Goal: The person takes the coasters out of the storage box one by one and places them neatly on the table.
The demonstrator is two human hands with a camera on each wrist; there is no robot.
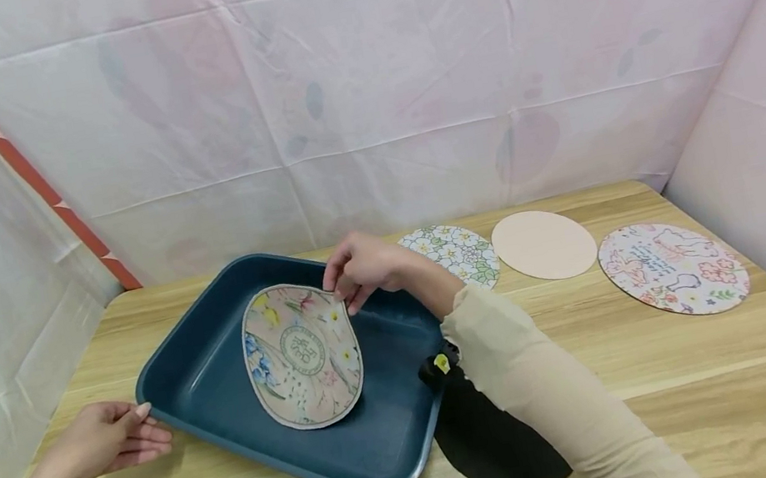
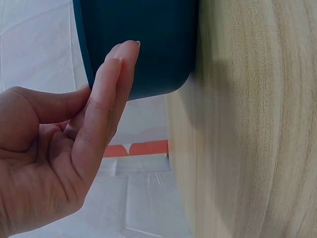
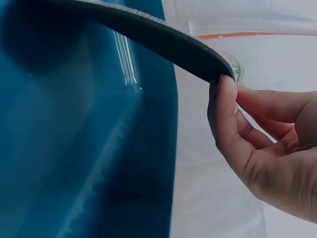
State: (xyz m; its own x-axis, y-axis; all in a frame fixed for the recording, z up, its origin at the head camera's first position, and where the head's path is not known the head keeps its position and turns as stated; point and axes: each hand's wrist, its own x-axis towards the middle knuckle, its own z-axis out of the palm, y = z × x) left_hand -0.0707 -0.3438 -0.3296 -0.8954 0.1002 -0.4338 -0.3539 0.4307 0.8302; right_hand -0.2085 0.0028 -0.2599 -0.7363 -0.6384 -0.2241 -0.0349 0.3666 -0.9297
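A deep blue rectangular tray (image 1: 210, 386) sits at an angle on the wooden table. My left hand (image 1: 112, 437) pinches its left corner, the thumb at the rim and the fingers along the outer wall (image 2: 148, 59). Over the tray's inside, my right hand (image 1: 367, 267) pinches the upper right edge of a round floral mat (image 1: 303, 354) with a circular emblem. The pinched edge bends up into a point. From the right wrist view, the dark underside of the mat (image 3: 163, 47) shows above the tray floor (image 3: 59, 139).
Along the back right lie a white-flowered round mat (image 1: 457, 252), partly behind my right arm, a plain beige one (image 1: 544, 244) and a pink-patterned one (image 1: 673, 268). A black round mat (image 1: 497, 444) lies beside the tray under my right forearm. Cloth walls (image 1: 388, 86) border the table.
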